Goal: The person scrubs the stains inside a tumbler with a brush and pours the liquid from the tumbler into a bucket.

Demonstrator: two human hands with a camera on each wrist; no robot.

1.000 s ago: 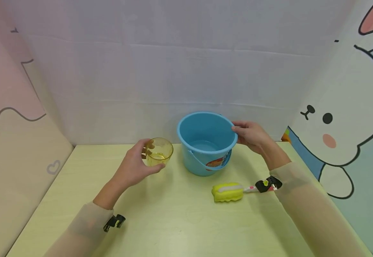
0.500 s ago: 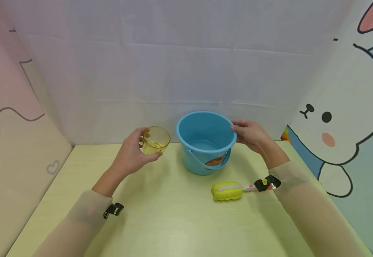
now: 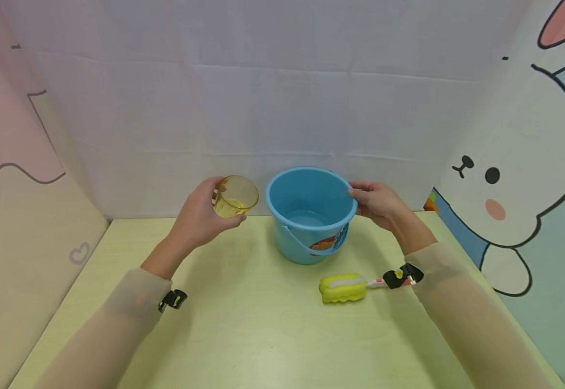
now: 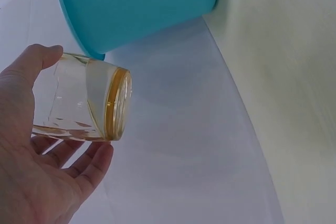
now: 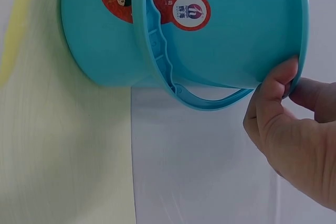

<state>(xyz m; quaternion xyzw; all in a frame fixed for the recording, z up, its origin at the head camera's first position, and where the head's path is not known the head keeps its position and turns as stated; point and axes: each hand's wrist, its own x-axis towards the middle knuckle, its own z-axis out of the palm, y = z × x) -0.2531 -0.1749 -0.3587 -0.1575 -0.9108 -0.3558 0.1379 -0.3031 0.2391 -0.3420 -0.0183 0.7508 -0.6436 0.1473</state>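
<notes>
My left hand (image 3: 200,215) grips a clear amber glass cup (image 3: 237,195) by its side, thumb in front and fingers behind. The cup is raised off the table, left of a blue plastic bucket (image 3: 289,237), its rim close to the bucket's rim. In the left wrist view the cup (image 4: 79,98) has a thick amber base, and the bucket (image 4: 142,9) is just beyond it. My right hand (image 3: 378,205) pinches the bucket's right rim. Seen from the right wrist, thumb and fingers (image 5: 278,85) clasp that rim, and the bucket handle (image 5: 157,51) hangs down across a red sticker.
A yellow sponge brush (image 3: 343,288) with a white and pink handle lies on the pale table (image 3: 243,335) in front of the bucket. A white cloth wall (image 3: 204,119) stands behind, and printed panels flank the table, a cartoon rabbit (image 3: 516,178) on the right one.
My left hand has lifted the cup higher, up to about the height of the bucket's rim. My right hand keeps its hold on the bucket, which stays put.
</notes>
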